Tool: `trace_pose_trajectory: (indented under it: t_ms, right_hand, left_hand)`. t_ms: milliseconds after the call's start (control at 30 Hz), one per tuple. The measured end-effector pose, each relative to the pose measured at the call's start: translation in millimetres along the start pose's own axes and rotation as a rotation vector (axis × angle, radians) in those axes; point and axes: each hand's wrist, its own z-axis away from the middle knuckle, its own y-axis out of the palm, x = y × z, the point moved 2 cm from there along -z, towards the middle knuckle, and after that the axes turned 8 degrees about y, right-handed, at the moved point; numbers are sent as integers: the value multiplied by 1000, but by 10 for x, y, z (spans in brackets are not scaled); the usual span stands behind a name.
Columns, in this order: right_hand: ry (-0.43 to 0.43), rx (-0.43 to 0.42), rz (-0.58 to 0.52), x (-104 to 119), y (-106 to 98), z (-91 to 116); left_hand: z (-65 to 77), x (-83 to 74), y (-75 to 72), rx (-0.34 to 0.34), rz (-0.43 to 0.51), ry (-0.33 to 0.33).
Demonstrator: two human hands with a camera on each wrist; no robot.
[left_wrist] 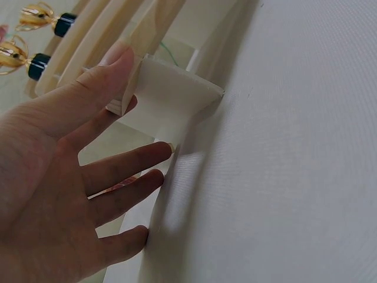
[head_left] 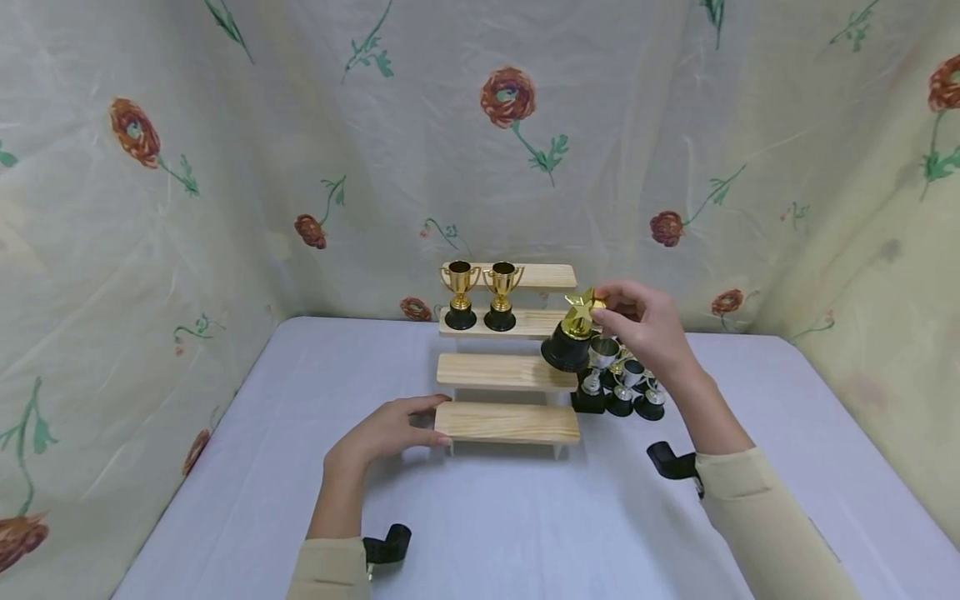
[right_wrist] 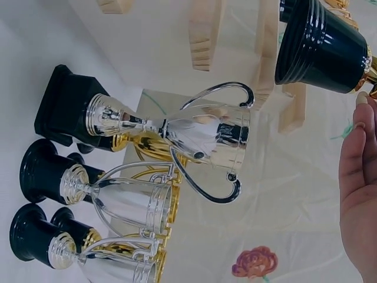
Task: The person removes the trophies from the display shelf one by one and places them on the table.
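My right hand [head_left: 643, 327] pinches a gold star trophy [head_left: 567, 348] by its star top and holds it tilted above the right part of a wooden tiered display stand [head_left: 506, 423]. In the right wrist view the trophy's black base [right_wrist: 324, 50] shows at the upper right, with the fingertips by its gold stem. At the stand's lowest step, my left hand [head_left: 390, 427] grips the left end between thumb and index finger. Its other fingers [left_wrist: 126, 162] are spread. Two gold cup trophies [head_left: 460, 287] stand upright side by side on the second tier from the top.
Right of the stand, several silver and gold cups are grouped on the white-covered table [head_left: 495, 525]; a larger silver cup [right_wrist: 206, 135] is nearest the stand. A flowered cloth [head_left: 585, 83] hangs behind and at both sides.
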Motion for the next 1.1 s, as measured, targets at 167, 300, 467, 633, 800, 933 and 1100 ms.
trace_pose_trajectory:
  t_ms: [167, 300, 467, 633, 800, 933, 1100]
  right_hand:
    - [-1, -13, -21, 4, -34, 52]
    - [16, -24, 0, -22, -66, 70]
    - [45, -21, 23, -61, -108, 74]
    - [39, -28, 75, -67, -142, 84]
    - [25, -31, 101, -71, -163, 110]
    - [35, -31, 120, -80, -176, 124]
    - [42, -32, 138, -87, -206, 140]
  left_hand:
    - [2, 9, 2, 1, 6, 0]
    - [5, 3, 7, 5, 10, 4]
    - [10, -7, 3, 3, 8, 3]
    - [12, -18, -7, 3, 5, 5]
    - [6, -15, -5, 7, 12, -1]
    - [4, -9, -3, 7, 9, 1]
    - [8, -14, -7, 3, 1, 5]
